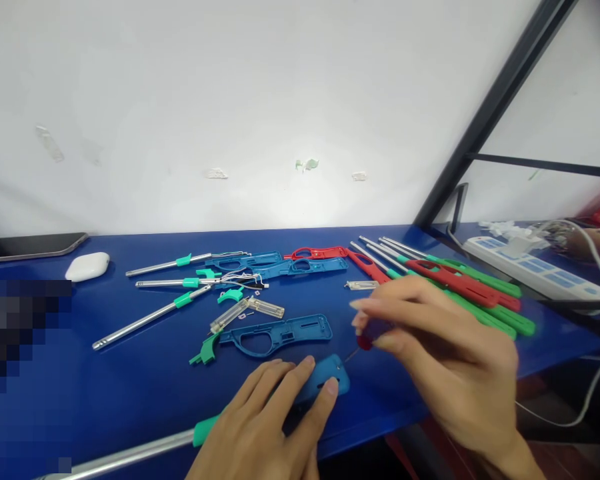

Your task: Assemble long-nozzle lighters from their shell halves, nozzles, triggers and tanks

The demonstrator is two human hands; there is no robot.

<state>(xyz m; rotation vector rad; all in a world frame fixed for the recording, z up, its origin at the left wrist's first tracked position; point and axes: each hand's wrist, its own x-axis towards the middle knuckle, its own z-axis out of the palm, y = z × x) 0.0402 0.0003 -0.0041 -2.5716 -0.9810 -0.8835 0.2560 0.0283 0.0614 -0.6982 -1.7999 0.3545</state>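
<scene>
My left hand (267, 420) lies near the table's front edge, fingers pressed down on a blue lighter body (325, 379) whose green collar (204, 430) and metal tube (125, 459) run off to the left. My right hand (445, 353) hovers just right of it, fingers pinched on a small red part (365, 341) with a thin wire at its tip. An open blue half shell (275, 333) with a green trigger lies just beyond my left hand.
Metal tubes with green collars (153, 317), blue and red shells (300, 261), and a row of finished red and green lighters (460, 287) lie across the blue table (130, 380). A white case (87, 265), a phone (30, 245) and a power strip (535, 273) sit at the edges.
</scene>
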